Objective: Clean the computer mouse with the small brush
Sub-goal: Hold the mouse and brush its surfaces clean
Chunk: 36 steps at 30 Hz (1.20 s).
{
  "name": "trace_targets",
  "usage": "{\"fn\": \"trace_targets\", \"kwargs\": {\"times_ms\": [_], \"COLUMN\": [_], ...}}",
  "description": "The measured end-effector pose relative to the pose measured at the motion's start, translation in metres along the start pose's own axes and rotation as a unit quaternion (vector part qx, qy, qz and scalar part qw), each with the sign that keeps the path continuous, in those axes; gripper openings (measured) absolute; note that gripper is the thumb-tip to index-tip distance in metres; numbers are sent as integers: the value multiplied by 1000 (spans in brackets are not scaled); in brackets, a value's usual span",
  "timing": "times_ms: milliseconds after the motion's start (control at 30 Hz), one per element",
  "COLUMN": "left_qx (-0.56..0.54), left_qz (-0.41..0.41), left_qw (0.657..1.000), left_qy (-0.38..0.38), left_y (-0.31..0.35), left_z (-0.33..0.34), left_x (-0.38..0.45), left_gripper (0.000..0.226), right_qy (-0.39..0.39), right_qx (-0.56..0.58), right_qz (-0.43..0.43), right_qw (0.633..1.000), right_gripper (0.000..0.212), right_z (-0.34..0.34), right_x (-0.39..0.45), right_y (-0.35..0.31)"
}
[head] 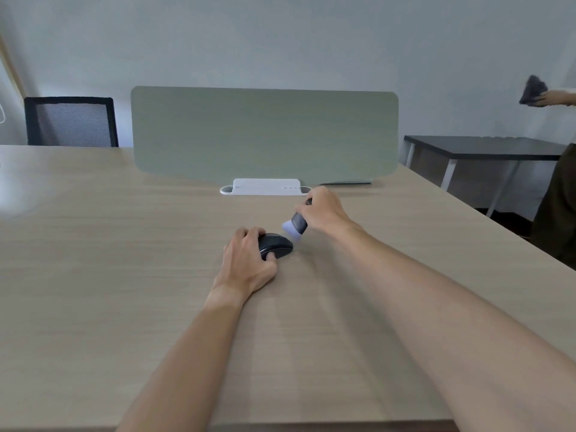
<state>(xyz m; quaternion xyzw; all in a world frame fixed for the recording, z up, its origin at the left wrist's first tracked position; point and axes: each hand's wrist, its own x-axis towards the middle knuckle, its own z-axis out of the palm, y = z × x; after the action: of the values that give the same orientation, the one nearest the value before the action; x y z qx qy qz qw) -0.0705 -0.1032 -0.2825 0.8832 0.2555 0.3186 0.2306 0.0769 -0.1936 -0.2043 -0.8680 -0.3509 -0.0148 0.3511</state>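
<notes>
A black computer mouse (pixel 278 245) lies on the light wooden desk (pixel 124 260) near its middle. My left hand (pixel 246 263) grips the mouse from its left side, fingers over the far edge and thumb at the near edge. My right hand (pixel 324 210) holds a small brush (pixel 296 225) with a dark handle and pale bristles. The bristles point down and left, just above the right end of the mouse; whether they touch it is unclear.
A grey-green divider panel (pixel 265 132) stands at the desk's far edge in a white clamp base (pixel 266 187). A black mesh chair (pixel 71 121) sits at the back left. A dark side table (pixel 486 148) and another person's hand with a dark cloth (pixel 533 93) are at right.
</notes>
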Motion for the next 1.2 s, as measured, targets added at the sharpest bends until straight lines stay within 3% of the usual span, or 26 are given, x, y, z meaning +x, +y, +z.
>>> {"fn": "trace_targets", "kwargs": {"times_ms": [133, 333, 533, 700, 800, 900, 1000, 1100, 1200], "left_qx": [1, 1, 6, 13, 15, 49, 68, 72, 67], "left_qz": [-11, -21, -23, -16, -8, -5, 0, -2, -1], "left_qw": [1000, 1000, 1000, 999, 999, 999, 998, 997, 998], "left_qy": [-9, -12, -17, -26, -30, -24, -17, -19, -16], "left_y": [2, 5, 5, 5, 4, 3, 3, 4, 5], "left_z": [-2, -4, -4, -5, -4, -2, -2, -3, -3], "left_x": [-1, -3, -2, -1, 0, 0, -1, -1, -1], "left_gripper": [53, 56, 52, 53, 58, 49, 46, 46, 44], "right_qy": [-28, -30, -30, -14, 8, -23, -46, -42, -19], "right_qx": [52, -50, 75, -60, -1, 42, -11, -67, -19], "right_qz": [21, 39, 68, 29, 3, 4, 10, 2, -5], "right_qw": [998, 998, 994, 998, 1000, 999, 999, 997, 1000], "right_gripper": [45, 43, 36, 40, 35, 38, 22, 38, 30], "right_z": [-1, 5, 2, 8, 6, 10, 14, 11, 5], "right_x": [-3, -3, -2, 2, 7, 6, 6, 9, 9], "right_y": [-3, 8, 0, -1, -10, -15, -7, -3, -13]}}
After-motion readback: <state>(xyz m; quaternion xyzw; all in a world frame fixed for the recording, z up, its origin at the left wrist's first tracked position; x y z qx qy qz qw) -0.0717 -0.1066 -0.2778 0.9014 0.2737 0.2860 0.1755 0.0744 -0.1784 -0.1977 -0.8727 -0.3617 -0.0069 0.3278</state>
